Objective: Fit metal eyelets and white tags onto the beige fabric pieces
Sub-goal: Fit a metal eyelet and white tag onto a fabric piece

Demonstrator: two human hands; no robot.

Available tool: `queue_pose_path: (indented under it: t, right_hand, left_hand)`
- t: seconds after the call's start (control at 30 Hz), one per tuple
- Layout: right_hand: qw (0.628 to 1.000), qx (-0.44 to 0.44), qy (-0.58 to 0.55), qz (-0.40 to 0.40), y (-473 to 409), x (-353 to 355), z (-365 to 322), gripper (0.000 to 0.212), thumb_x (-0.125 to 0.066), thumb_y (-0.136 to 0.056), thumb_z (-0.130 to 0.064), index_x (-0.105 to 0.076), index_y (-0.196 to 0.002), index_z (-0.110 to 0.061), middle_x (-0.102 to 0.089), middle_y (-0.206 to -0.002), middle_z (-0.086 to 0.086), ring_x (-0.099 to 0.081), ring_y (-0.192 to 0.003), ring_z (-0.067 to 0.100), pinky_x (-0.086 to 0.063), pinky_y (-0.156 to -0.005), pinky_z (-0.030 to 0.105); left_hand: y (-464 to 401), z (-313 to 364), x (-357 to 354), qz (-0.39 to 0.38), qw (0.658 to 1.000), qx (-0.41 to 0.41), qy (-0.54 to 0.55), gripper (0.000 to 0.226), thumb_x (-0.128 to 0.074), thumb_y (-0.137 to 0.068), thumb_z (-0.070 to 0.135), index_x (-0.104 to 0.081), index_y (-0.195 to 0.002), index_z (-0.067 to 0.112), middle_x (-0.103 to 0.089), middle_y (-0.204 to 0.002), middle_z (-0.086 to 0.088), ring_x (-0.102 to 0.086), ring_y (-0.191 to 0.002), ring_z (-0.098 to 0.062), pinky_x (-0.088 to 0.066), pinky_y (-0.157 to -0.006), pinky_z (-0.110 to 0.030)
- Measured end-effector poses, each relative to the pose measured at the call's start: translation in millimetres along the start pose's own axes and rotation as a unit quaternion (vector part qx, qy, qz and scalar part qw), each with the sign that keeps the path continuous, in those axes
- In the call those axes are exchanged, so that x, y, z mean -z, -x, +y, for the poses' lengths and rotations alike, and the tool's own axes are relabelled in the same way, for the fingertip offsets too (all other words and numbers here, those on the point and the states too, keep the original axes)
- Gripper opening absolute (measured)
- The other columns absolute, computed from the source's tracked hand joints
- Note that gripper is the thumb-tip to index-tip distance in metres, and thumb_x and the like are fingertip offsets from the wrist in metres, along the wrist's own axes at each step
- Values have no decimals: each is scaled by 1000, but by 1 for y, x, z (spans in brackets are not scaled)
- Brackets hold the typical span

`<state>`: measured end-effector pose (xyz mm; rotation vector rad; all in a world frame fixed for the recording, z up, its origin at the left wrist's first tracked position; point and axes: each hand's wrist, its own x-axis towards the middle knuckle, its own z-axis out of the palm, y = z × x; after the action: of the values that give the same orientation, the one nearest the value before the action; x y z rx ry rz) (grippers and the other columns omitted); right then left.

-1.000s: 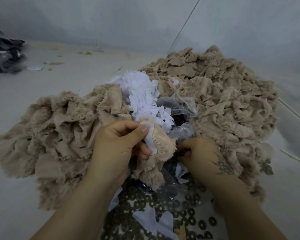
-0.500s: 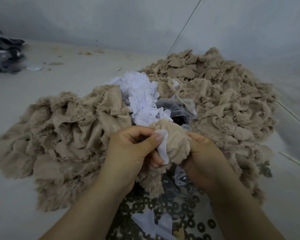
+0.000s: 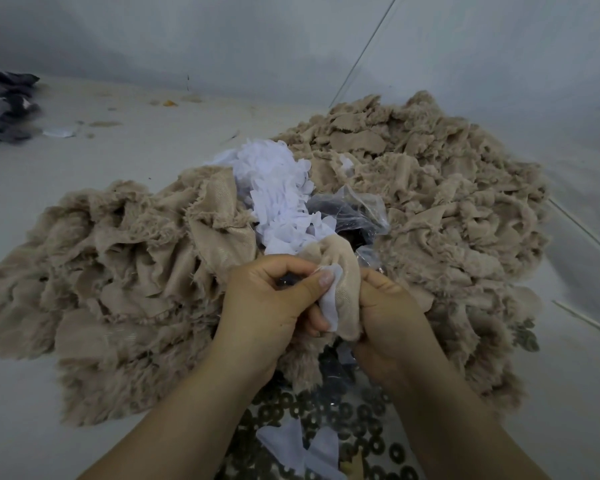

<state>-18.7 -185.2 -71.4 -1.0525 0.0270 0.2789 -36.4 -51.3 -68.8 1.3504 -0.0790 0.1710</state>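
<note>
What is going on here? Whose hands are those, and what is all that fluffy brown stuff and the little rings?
There is no machine here. A person wears a camera on their head, so you see what they see when they look down at their own two hands.

The left hand and the right hand hold one beige fabric piece together. The left thumb presses a small white tag against that cloth.

The fluffy brown stuff is two big heaps of the same beige fabric pieces: one on the left, one on the right. Between them lies a pile of white tags and a crinkly clear plastic bag. The little dark rings near the bottom are metal eyelets. Far off at the left lies some dark cloth.
</note>
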Motion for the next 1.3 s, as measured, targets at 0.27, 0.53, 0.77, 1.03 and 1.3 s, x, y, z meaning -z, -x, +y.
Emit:
queue_pose_path:
  t: [0.27,0.53,0.77,1.03,1.3]
  right_hand:
    - [997,38,51,35,2,0,2,14,-66,-62,-21,-74,-63,-10,-68,-57,12,-63,-43,20,-52,-41,29]
    - [990,69,115,36,1,6,1,24,-64,-85,-10,-77,-66,-17,-72,-65,16,-66,-52,23,-54,-47,29]
    - [988,83,130,33,1,5,-6,56,-65,-83,-54,-73,-85,2,-70,-83,29,-68,-74,34,-55,-70,46]
    - [979,133,153,-3,2,7,-3,26,-71,-78,-35,-74,-74,-10,-71,-70,23,-67,-61,29,-57,-57,36]
    - [967,162,190,56,1,4,-1,28,-71,-83,-26,-71,-68,-2,-69,-65,24,-63,-53,25,-54,-48,29]
  left_hand:
    - [3,1,-5,27,999,-26,-39,20,-76,-68,35,-73,-78,17,-64,-51,-18,-58,-38,-23,-48,-41,-26]
    - [1,-3,-3,28,998,-24,-48,10,-76,-82,11,-71,-76,16,-64,-51,-19,-59,-39,-25,-47,-41,-26]
    - [0,-3,-2,46,997,-42,-53,12,-77,-83,12,-71,-73,13,-64,-50,-17,-60,-38,-23,-47,-40,-25]
    - [-1,-5,0,22,999,-2,-34,6,-76,-83,10,-74,-77,10,-63,-51,-21,-59,-39,-24,-50,-43,-28]
    - [0,-3,-2,17,999,-1,-29,14,-71,-88,8,-73,-75,11,-63,-53,-23,-59,-40,-24,-49,-42,-28]
